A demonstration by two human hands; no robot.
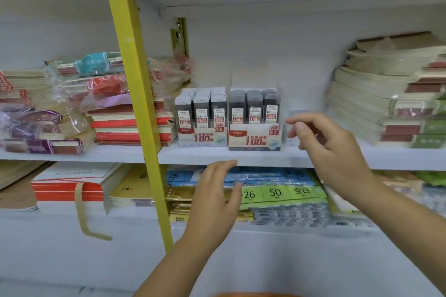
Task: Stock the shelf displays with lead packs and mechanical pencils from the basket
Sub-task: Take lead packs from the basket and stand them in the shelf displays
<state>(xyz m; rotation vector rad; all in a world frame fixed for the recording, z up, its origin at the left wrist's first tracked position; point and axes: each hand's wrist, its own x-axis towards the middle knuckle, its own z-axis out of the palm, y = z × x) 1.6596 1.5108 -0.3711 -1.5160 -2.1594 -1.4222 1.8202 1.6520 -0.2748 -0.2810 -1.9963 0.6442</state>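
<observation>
Two display boxes of lead packs stand side by side on the middle white shelf (241, 157). The left box (202, 137) is marked HB 0.5, the right box (254, 138) HB 0.7, and both are filled with upright grey packs. My right hand (330, 149) hovers just right of the 0.7 box, fingers spread, holding nothing. A clear plastic holder (295, 128) stands behind its fingertips, blurred. My left hand (214, 198) is lower, in front of the shelf edge below the boxes, fingers apart and empty. An orange rim (255, 294), perhaps the basket, shows at the bottom edge.
A yellow upright post (135, 94) crosses the shelves left of the boxes. Wrapped notebook stacks (79, 108) fill the shelf's left side and tall notebook piles (391, 101) the right. Blue and green label packs (277, 193) lie on the shelf below.
</observation>
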